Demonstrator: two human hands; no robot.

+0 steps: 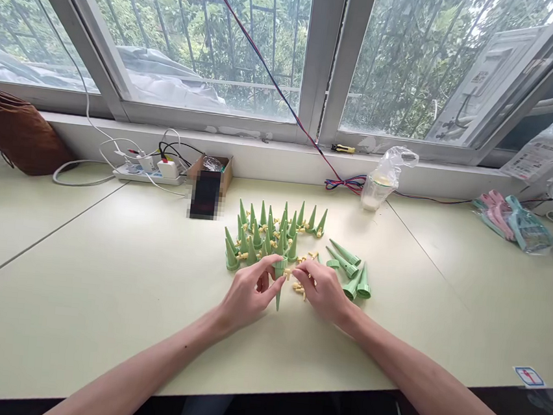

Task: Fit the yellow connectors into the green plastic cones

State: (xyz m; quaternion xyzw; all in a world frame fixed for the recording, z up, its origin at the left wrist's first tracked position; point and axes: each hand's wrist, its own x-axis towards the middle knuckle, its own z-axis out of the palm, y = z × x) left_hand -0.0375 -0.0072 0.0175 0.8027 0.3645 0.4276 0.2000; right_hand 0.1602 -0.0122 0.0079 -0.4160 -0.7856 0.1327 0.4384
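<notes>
The cones [257, 237] are green, the fittings [297, 287] yellow, the tabletop [125, 297] pale yellow-green.

The green spike [279, 270] points tip-down, yellow fitting [287, 274] at its side; upright spikes [257, 237] stand behind it, loose cones [365, 284] right.

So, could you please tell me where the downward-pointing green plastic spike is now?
In the head view, the downward-pointing green plastic spike is slightly right of centre, held in the left hand, nearer the wearer than the upright green spikes.
</notes>
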